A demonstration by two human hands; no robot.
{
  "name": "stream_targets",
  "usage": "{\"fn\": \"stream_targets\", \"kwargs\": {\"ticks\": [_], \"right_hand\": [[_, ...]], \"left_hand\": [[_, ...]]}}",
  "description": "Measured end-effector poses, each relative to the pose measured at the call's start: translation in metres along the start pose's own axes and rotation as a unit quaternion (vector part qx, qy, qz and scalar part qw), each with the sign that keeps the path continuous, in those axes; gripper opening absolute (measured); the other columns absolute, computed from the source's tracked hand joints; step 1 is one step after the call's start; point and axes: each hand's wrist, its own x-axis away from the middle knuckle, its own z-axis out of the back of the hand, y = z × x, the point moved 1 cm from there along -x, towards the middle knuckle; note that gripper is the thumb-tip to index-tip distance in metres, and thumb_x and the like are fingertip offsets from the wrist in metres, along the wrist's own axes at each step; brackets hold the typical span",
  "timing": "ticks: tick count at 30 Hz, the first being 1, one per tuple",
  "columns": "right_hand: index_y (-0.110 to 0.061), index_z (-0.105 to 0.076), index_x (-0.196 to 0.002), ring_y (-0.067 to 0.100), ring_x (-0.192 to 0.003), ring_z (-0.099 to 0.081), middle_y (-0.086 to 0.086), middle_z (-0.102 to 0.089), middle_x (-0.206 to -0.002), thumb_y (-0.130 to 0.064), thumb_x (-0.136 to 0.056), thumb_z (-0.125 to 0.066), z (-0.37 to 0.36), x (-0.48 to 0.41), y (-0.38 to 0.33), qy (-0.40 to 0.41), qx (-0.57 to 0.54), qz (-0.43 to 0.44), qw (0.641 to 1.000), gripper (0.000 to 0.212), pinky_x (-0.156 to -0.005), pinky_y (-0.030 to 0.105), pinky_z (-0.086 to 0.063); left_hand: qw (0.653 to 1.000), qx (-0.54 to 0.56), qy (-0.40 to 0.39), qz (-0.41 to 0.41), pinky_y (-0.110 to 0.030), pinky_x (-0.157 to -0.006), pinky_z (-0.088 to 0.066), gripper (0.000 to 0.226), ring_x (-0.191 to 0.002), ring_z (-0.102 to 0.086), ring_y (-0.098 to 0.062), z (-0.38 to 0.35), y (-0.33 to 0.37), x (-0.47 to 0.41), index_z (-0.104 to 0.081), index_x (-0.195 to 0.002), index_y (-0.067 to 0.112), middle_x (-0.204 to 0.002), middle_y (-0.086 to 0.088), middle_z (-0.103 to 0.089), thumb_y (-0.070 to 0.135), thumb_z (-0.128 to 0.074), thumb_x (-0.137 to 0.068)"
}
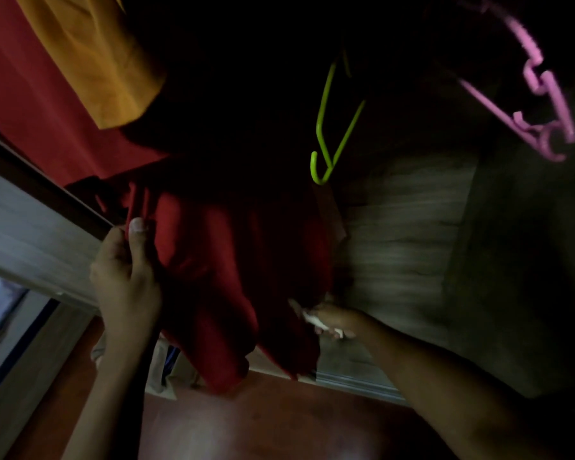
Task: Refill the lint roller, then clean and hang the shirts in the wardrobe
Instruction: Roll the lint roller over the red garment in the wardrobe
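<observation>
The left hand (127,270) reaches up from a raised forearm, its thumb and fingers (138,227) pinched shut on the edge of the red shirt (226,267), which hangs inside the dim wardrobe (412,227). The right hand (332,318) stretches forward at the shirt's lower right side, closed around something white and blurred. A green hanger (329,127) and a pink hanger (541,94) hang above.

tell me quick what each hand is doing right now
Left hand: closed, pinching the red shirt at its edge.
Right hand: closed on something white, too blurred to identify.
</observation>
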Motion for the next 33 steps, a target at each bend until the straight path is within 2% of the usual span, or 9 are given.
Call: {"fn": "stream_targets", "kwargs": {"ticks": [3,8,11,14,18,22,25,29,33], "right_hand": [[-0.018,-0.068,-0.093,0.008,-0.039,-0.039,0.000,-0.057,-0.066,-0.075,-0.079,-0.053,-0.014,0.017,0.010,-0.025,0.038,-0.010,0.999,0.061,-0.041,0.017,-0.030],[-0.020,-0.065,-0.097,0.005,-0.033,-0.036,0.002,-0.052,-0.065,-0.048,-0.098,-0.047,0.011,0.029,-0.028,0.040,-0.047,0.114,0.992,0.034,-0.035,0.015,-0.026],[-0.006,-0.063,-0.110,0.004,-0.034,-0.035,0.002,-0.049,-0.060,-0.031,-0.103,-0.043,0.032,0.053,-0.085,0.132,-0.107,0.250,0.953,0.033,-0.033,0.018,-0.026],[0.002,-0.059,-0.112,0.001,-0.037,-0.040,0.004,-0.050,-0.064,-0.026,-0.103,-0.043,0.047,0.097,-0.139,0.190,-0.124,0.373,0.900,0.034,-0.040,0.012,-0.030],[-0.017,-0.062,-0.102,-0.001,-0.047,-0.043,-0.001,-0.050,-0.068,-0.031,-0.102,-0.045,0.039,0.132,-0.164,0.171,-0.110,0.453,0.868,0.022,-0.047,0.013,-0.034],[-0.033,-0.060,-0.104,-0.013,-0.082,-0.059,-0.020,-0.065,-0.088,-0.024,-0.101,-0.049,0.000,0.117,-0.112,0.100,-0.011,0.419,0.902,0.015,-0.075,0.012,-0.045],[-0.032,-0.062,-0.119,-0.005,-0.108,-0.060,-0.017,-0.066,-0.114,-0.044,-0.099,-0.046,-0.019,0.110,-0.074,0.108,0.070,0.382,0.915,0.028,-0.098,0.032,-0.048],[-0.018,-0.064,-0.109,-0.006,-0.074,-0.057,-0.018,-0.064,-0.081,-0.038,-0.100,-0.046,-0.001,0.139,-0.130,0.174,-0.001,0.451,0.875,0.028,-0.071,0.015,-0.042],[-0.039,-0.064,-0.089,-0.001,-0.052,-0.041,-0.012,-0.050,-0.064,-0.055,-0.095,-0.045,0.028,0.170,-0.203,0.211,-0.101,0.482,0.845,0.025,-0.050,0.018,-0.033]], "left_hand": [[1.000,-0.004,0.005,0.001,-0.034,-0.051,-0.028,0.037,-0.055,-0.034,-0.016,0.001,0.003,0.000,-0.044,-0.071,0.027,-0.063,-0.001,-0.037,0.038,-0.038,-0.105],[1.000,-0.008,0.009,0.000,-0.017,-0.046,-0.027,0.035,-0.049,-0.033,-0.003,0.000,0.005,0.002,-0.047,-0.072,0.026,-0.062,0.001,-0.038,0.033,-0.039,-0.106],[1.000,-0.018,0.002,0.001,-0.027,-0.047,-0.029,0.034,-0.051,-0.035,-0.010,-0.002,0.002,0.004,-0.053,-0.082,0.015,-0.062,-0.003,-0.041,0.034,-0.038,-0.105],[1.000,-0.018,0.012,-0.009,-0.017,-0.045,-0.026,0.035,-0.048,-0.035,-0.006,-0.005,0.001,0.004,-0.053,-0.080,0.010,-0.060,-0.002,-0.041,0.031,-0.040,-0.105],[0.999,-0.027,0.013,-0.014,-0.019,-0.047,-0.028,0.037,-0.051,-0.038,-0.010,-0.007,0.000,0.002,-0.051,-0.078,0.006,-0.062,-0.004,-0.044,0.029,-0.041,-0.105],[1.000,-0.018,0.020,-0.007,-0.022,-0.052,-0.031,0.037,-0.053,-0.042,-0.009,-0.008,-0.003,-0.002,-0.053,-0.079,0.004,-0.062,-0.004,-0.047,0.028,-0.042,-0.105],[1.000,0.004,0.019,0.000,-0.028,-0.053,-0.033,0.037,-0.052,-0.042,-0.009,-0.008,-0.004,-0.003,-0.054,-0.078,0.006,-0.062,-0.005,-0.050,0.029,-0.043,-0.104],[0.999,0.017,0.032,-0.001,-0.025,-0.053,-0.031,0.036,-0.052,-0.045,-0.006,-0.008,0.001,-0.003,-0.047,-0.069,0.017,-0.056,0.004,-0.043,0.025,-0.046,-0.104],[0.999,0.045,0.021,-0.004,-0.020,-0.051,-0.032,0.036,-0.052,-0.045,-0.006,-0.010,0.003,-0.001,-0.045,-0.068,0.020,-0.055,0.009,-0.044,0.026,-0.044,-0.104]]}}
